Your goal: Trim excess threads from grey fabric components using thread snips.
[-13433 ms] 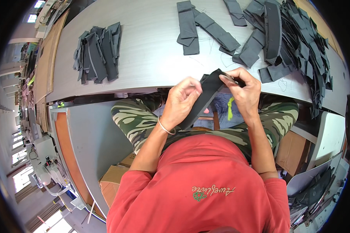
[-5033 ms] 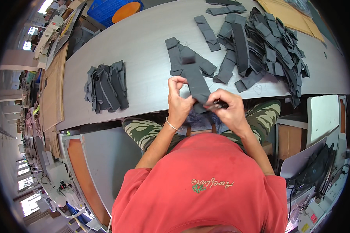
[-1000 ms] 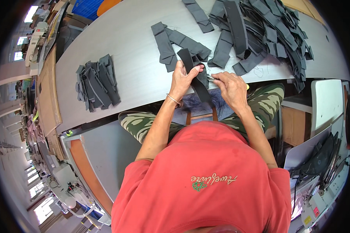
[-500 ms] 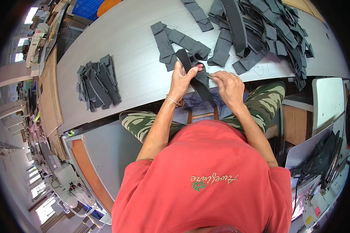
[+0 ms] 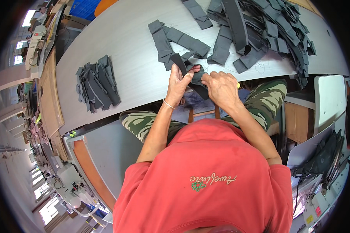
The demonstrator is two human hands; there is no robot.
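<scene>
Over the table's near edge, my left hand pinches a dark grey fabric strip, thumb on top. The strip's tail hangs past the edge. Close beside it, my right hand is closed, its fingertips at the strip's folded part. A yellow end sticks out beyond the right hand's knuckles; it seems to belong to a slim tool in the fist, the rest of which is hidden. More grey strips lie crossed just beyond my hands, with loose threads near them.
A big heap of grey strips covers the table's far right and spills over its front edge. At the left lies a smaller pile of strips. A blue crate stands beyond the far left edge; a brown box is under the table's right side.
My right hand has shifted left toward the strip and turned knuckles up, bringing the yellow end into sight. The thin metal tip at its fingers is now hidden. My left hand has barely moved.
</scene>
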